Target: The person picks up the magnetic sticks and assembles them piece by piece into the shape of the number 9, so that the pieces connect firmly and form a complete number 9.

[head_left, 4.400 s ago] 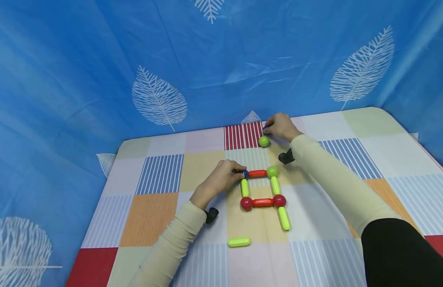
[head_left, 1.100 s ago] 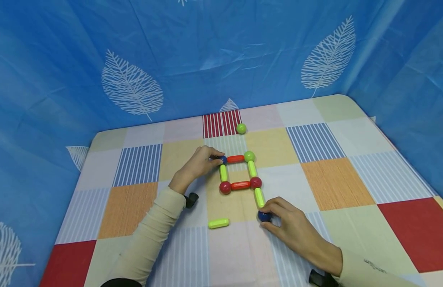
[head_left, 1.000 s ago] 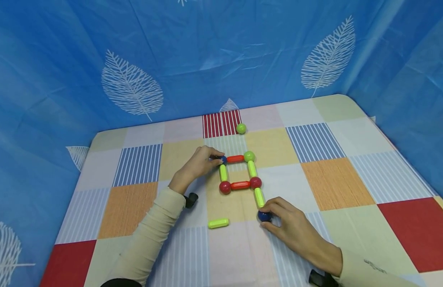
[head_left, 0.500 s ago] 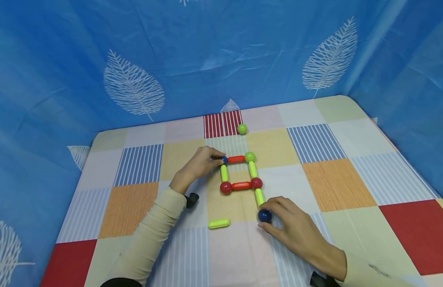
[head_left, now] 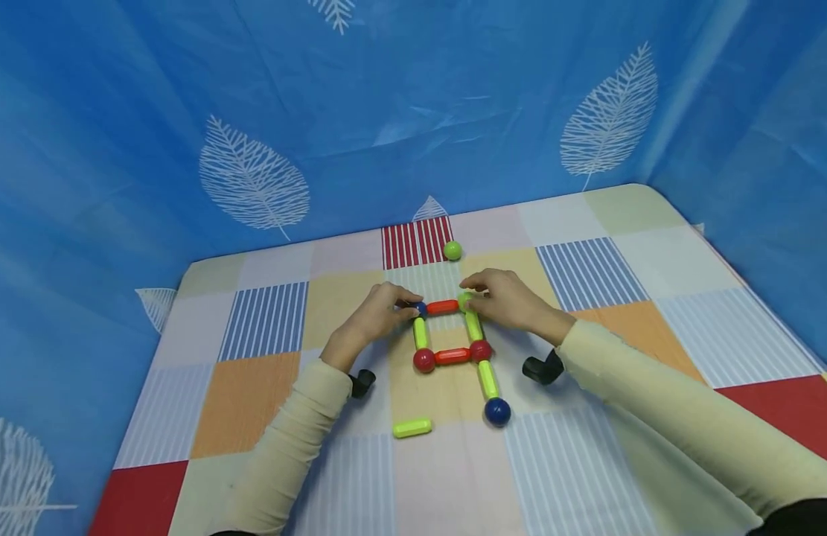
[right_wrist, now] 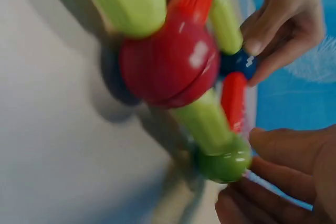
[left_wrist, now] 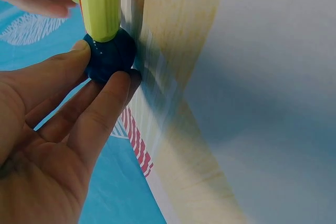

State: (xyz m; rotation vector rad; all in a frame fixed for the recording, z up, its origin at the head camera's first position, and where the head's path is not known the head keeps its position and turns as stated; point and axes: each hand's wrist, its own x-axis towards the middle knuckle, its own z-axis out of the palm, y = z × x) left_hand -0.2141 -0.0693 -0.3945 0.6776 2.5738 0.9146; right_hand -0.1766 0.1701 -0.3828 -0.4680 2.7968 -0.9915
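Note:
My left hand (head_left: 378,316) pinches a blue ball (left_wrist: 110,56) at the far left corner of a square of coloured rods and balls. A green rod (left_wrist: 102,6) and a red rod (head_left: 443,307) meet that ball. My right hand (head_left: 510,301) is at the far right corner, its thumb and fingers curled about a green ball (right_wrist: 224,162). Red balls (head_left: 424,361) (right_wrist: 168,64) form the two near corners, with another red rod (head_left: 452,356) between them. From the near right corner a green rod (head_left: 488,380) reaches toward me, ending in a second blue ball (head_left: 497,412).
A loose green rod (head_left: 412,428) lies left of the near blue ball. Another green ball (head_left: 452,250) sits near the table's far edge. Patchwork cloth (head_left: 266,402) covers the table, and a blue leaf-print curtain (head_left: 413,97) hangs behind it.
My right hand has let go of the near blue ball, which stays at the rod's end, and moved away from me to the far right green ball. The left hand still holds its corner.

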